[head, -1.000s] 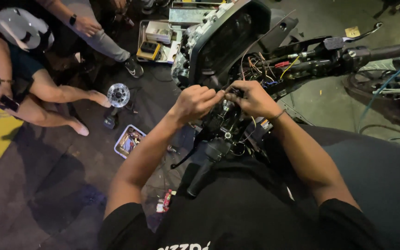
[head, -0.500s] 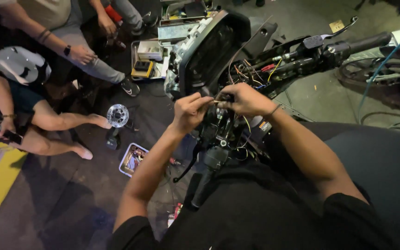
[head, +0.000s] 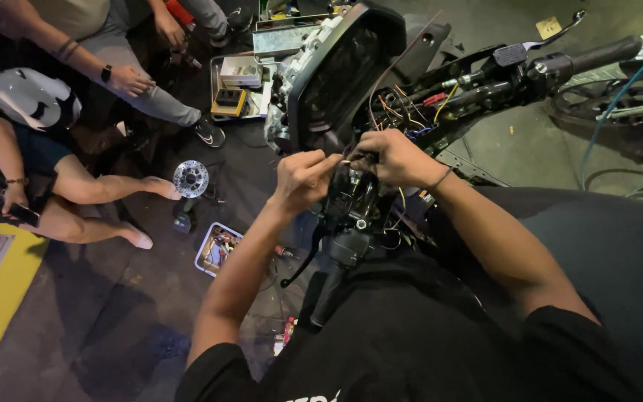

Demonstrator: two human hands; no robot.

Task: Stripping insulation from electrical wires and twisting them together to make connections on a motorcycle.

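My left hand (head: 303,179) is curled, thumb and forefinger pinched narrow on the end of a thin pale wire (head: 345,161). My right hand (head: 392,158) meets it from the other side, fingers bunched tight on the same wire, so the wire spans the small gap between my two sets of fingertips. Both hands hover just above the black handlebar switch housing (head: 353,199), which sits directly under my fingers, with its black rubber grip (head: 334,286) running down towards my chest and a thin black lever (head: 303,262) beside it.

Just beyond my right knuckles lies a tangle of red, yellow and blue loose wiring (head: 414,104) inside the opened front of the motorcycle. Above my left fingertips stands the dark, tilted instrument panel (head: 344,71). Further right, well away from my fingers, the other black handlebar grip (head: 597,53) stretches out.

Down to the left of my left forearm, on the dark floor, is a small pale rectangular tray (head: 204,257) holding a jumble of small coloured parts; I cannot tell what they are. Beside it stands a cordless tool with a shiny round disc (head: 190,179). Further off, beyond the panel, an open metal tray (head: 216,83) holds a pale box and a yellow-edged device. A white helmet (head: 35,97) rests near other people sitting at the far left.
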